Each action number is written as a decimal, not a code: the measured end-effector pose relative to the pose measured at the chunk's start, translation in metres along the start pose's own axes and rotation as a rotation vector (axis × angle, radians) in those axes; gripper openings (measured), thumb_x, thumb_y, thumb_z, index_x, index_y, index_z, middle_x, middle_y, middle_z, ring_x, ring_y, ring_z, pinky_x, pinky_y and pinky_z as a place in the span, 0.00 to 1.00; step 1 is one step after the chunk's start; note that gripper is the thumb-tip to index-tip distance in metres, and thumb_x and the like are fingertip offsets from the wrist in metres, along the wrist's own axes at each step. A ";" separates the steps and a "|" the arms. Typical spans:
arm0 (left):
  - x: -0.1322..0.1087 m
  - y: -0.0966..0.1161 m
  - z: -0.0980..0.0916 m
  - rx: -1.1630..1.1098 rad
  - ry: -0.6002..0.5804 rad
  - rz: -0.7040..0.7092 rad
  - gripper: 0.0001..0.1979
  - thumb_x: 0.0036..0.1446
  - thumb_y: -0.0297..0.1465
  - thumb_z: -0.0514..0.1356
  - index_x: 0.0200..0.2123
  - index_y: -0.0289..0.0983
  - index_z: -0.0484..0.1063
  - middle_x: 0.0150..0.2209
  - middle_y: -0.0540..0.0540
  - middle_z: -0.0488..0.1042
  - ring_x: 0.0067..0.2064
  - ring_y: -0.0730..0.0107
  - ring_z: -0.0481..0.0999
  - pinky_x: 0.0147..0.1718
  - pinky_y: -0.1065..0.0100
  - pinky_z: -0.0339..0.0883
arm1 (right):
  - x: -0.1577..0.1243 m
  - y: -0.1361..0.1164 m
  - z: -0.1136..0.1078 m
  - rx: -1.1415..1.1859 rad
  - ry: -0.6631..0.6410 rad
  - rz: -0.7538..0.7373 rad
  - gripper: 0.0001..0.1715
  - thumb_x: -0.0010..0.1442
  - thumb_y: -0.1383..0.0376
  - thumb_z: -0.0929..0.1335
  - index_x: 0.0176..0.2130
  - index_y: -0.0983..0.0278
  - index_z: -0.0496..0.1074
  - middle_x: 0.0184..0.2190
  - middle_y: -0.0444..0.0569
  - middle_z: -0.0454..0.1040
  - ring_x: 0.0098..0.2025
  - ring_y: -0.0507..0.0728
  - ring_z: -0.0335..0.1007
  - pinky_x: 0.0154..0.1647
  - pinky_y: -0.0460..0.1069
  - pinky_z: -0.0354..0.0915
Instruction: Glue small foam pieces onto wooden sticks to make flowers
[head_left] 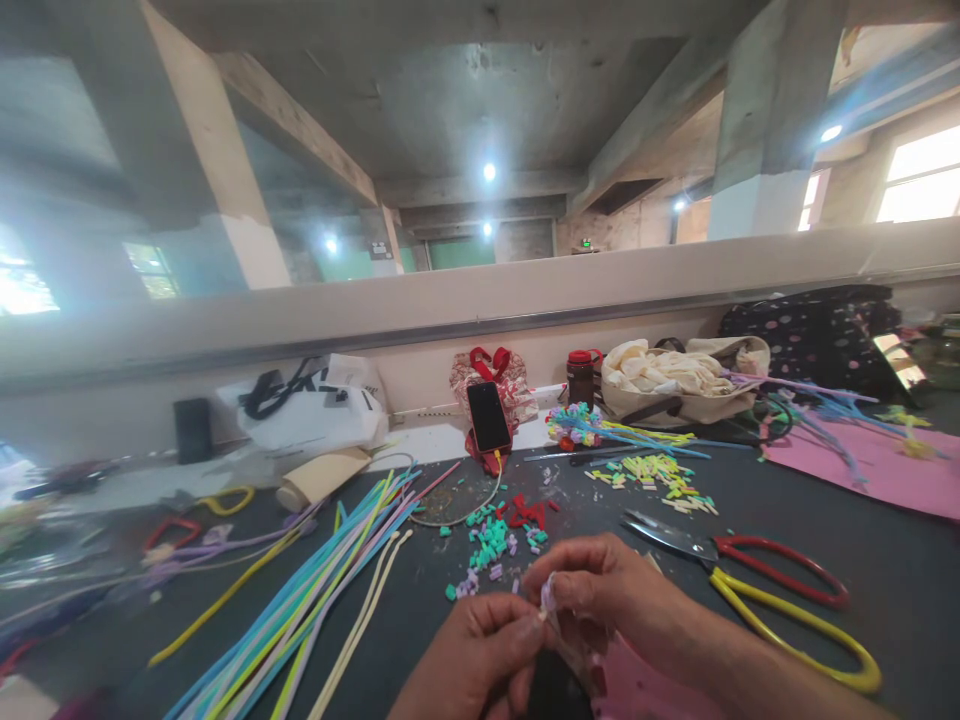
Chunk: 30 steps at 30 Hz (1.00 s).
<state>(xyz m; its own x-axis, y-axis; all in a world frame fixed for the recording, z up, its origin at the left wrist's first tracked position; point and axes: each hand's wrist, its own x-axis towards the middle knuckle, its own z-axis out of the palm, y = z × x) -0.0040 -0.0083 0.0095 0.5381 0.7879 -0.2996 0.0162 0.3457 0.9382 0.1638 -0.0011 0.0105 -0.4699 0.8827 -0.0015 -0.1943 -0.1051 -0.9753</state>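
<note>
Low in the middle, my left hand and my right hand meet fingertip to fingertip. The right thumb and fingers pinch a small lilac piece, partly hidden by the fingers. My left thumb and forefinger are pressed together at its lower end; what they grip is too small to name. Just beyond the hands lie loose teal cut pieces, a few lilac ones and red ones. Large scissors with one red and one yellow handle rest with blades apart, right of my right hand.
Long coloured strips lie at left. A phone on a cable leans against a patterned bag. Behind stand a red-lidded bottle and a cream cloth bag. Yellow cut pieces lie near a pink sheet.
</note>
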 end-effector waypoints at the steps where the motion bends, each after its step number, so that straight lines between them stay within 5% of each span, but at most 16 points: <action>1: 0.000 0.000 0.000 -0.011 -0.003 0.001 0.19 0.39 0.45 0.61 0.22 0.33 0.68 0.09 0.56 0.62 0.09 0.86 0.52 0.11 0.77 0.37 | 0.000 0.000 0.000 -0.004 0.001 0.004 0.13 0.50 0.61 0.68 0.33 0.67 0.73 0.17 0.42 0.71 0.13 0.44 0.61 0.14 0.39 0.55; 21: -0.006 0.000 0.006 -0.040 0.067 0.042 0.18 0.40 0.44 0.61 0.22 0.32 0.69 0.09 0.56 0.62 0.09 0.86 0.51 0.10 0.78 0.36 | 0.000 0.003 0.001 0.082 0.016 0.006 0.16 0.50 0.58 0.68 0.36 0.66 0.71 0.18 0.43 0.72 0.13 0.46 0.61 0.13 0.40 0.55; 25: -0.004 0.002 0.003 -0.129 0.106 0.092 0.17 0.42 0.43 0.60 0.24 0.32 0.70 0.09 0.56 0.62 0.09 0.87 0.50 0.10 0.79 0.35 | -0.004 -0.004 0.003 0.123 0.151 -0.015 0.23 0.56 0.51 0.61 0.39 0.66 0.70 0.18 0.44 0.70 0.14 0.47 0.61 0.13 0.40 0.52; 30: 0.004 0.001 -0.006 -0.166 0.003 0.031 0.20 0.34 0.45 0.64 0.21 0.33 0.69 0.07 0.55 0.62 0.09 0.84 0.54 0.10 0.79 0.40 | -0.005 -0.012 0.002 0.197 0.249 0.045 0.25 0.55 0.49 0.61 0.35 0.66 0.71 0.27 0.47 0.71 0.19 0.47 0.63 0.13 0.40 0.51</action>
<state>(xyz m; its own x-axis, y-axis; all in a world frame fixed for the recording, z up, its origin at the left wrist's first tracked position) -0.0063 -0.0016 0.0085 0.5340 0.8007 -0.2714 -0.1398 0.4002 0.9057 0.1667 -0.0054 0.0228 -0.2618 0.9574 -0.1217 -0.3527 -0.2123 -0.9113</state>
